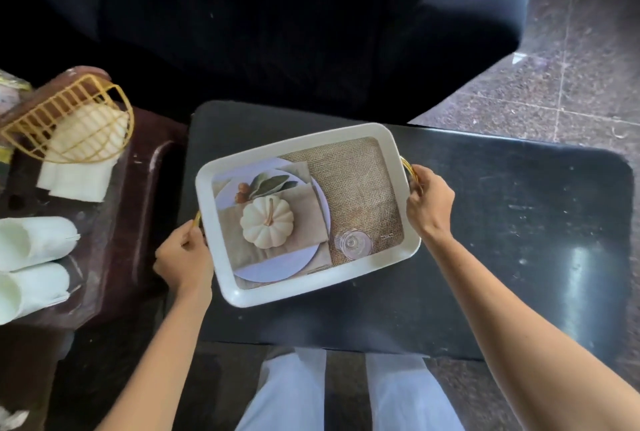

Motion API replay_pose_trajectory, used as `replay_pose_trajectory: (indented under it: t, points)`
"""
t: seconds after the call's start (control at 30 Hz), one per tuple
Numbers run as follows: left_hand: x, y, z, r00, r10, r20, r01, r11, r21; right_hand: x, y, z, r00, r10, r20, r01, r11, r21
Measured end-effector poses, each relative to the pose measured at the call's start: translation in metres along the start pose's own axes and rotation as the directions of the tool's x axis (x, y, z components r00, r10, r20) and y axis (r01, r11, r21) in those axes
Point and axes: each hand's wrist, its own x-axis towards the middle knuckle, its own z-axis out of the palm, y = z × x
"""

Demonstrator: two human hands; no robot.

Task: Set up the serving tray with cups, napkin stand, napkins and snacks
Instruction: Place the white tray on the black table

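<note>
A white serving tray (298,145) with a printed pumpkin picture on its floor sits tilted on the dark table (519,223). My left hand (185,259) grips its gold handle at the left end. My right hand (429,204) grips the gold handle at the right end. On the brown stool to the left, a gold wire napkin stand (69,119) lies over white napkins (78,178). Two stacks of white cups (33,268) lie on their sides nearer to me.
The brown stool (114,223) stands against the table's left edge. A dark sofa (242,32) fills the space behind the table. Tiled floor (571,67) shows at the right. My legs in light trousers are below the table's near edge.
</note>
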Motion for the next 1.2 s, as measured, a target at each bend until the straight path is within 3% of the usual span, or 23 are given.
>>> replay_pose_trajectory:
  t: [0.5, 1.03, 1.13, 1.2]
  points:
    - [-0.129, 0.034, 0.093, 0.964, 0.185, 0.189, -0.185, 0.983, -0.014, -0.036, 0.169, -0.123, 0.957, 0.272, -0.099, -0.258, 0.957, 0.135]
    - [-0.134, 0.033, 0.122, 0.969, 0.101, 0.226, -0.115, 0.992, 0.052, -0.032, 0.198, -0.125, 0.960, 0.280, -0.017, -0.274, 0.949, 0.159]
    - [-0.137, 0.034, 0.119, 0.955, 0.127, 0.267, -0.158, 0.983, 0.097, -0.032, 0.197, -0.125, 0.951, 0.308, 0.005, -0.303, 0.934, 0.189]
    - [-0.142, 0.035, 0.114, 0.931, 0.210, 0.297, -0.261, 0.955, 0.142, -0.035, 0.195, -0.126, 0.947, 0.320, 0.003, -0.316, 0.934, 0.166]
